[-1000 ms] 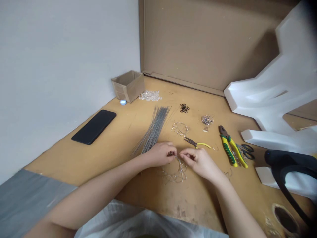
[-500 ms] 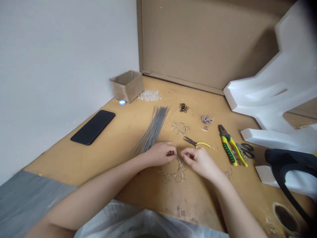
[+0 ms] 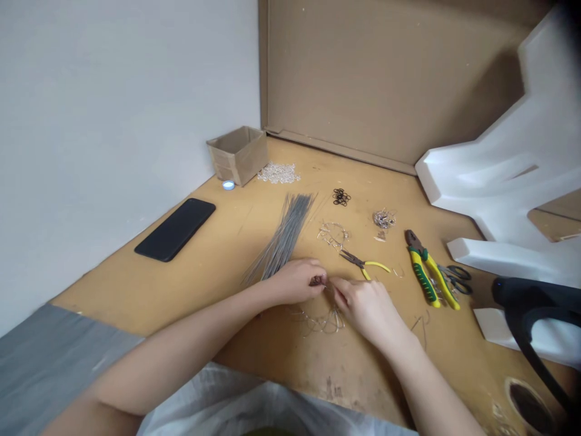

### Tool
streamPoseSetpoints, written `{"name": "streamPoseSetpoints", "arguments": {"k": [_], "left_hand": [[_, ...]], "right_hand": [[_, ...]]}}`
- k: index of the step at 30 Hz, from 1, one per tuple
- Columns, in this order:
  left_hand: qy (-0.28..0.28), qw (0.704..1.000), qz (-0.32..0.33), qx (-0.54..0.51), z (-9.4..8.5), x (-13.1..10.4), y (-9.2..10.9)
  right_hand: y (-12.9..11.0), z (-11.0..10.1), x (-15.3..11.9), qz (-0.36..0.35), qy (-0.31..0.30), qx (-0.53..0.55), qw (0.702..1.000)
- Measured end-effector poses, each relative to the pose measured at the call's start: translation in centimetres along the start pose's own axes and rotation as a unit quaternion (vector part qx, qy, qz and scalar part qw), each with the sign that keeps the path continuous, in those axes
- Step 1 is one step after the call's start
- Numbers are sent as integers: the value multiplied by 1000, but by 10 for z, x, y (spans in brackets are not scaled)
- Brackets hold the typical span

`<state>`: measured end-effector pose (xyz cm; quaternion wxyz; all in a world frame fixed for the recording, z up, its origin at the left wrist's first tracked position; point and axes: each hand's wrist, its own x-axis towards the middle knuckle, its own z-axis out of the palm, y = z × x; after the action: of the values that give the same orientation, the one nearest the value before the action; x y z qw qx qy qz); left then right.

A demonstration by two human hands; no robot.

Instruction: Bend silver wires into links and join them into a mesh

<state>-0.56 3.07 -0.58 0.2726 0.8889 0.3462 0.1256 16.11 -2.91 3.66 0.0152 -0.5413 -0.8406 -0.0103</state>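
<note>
Wire ring (image 3: 320,327), loops (image 3: 336,322) toward wearer (image 3: 236,399) (long axis unclear), left fingers (image 3: 319,277) pinching it, right fingers (image 3: 340,292), grip unclear

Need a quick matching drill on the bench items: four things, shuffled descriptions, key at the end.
Things:
1. looped wire
2. wire bundle
3. larger pliers
4. phone

Descriptions:
A. green-and-yellow handles
B. black, flat on the table, left side
C. silvery, between left forearm and right forearm
D. grey, mostly straight strands

Pairs: 1-C, 2-D, 3-A, 4-B
</note>
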Motion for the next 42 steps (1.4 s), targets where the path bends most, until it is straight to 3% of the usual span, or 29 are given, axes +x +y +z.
{"name": "streamPoseSetpoints", "arguments": {"k": [8,14,26,38,42], "left_hand": [[7,1000,3,17,1,0,0],[19,1000,1,18,2,-1,0],[25,1000,10,11,3,-2,-2],[21,1000,3,7,3,-2,1],[60,998,15,-1,-5,-6,8]], "right_hand": [[-4,2,-1,-18,-21,-45,999],[-7,11,1,-11,-75,-58,995],[3,2,7,54,-76,114,989],[6,3,7,86,-73,201,973],[6,4,6,97,-70,204,972]]}}
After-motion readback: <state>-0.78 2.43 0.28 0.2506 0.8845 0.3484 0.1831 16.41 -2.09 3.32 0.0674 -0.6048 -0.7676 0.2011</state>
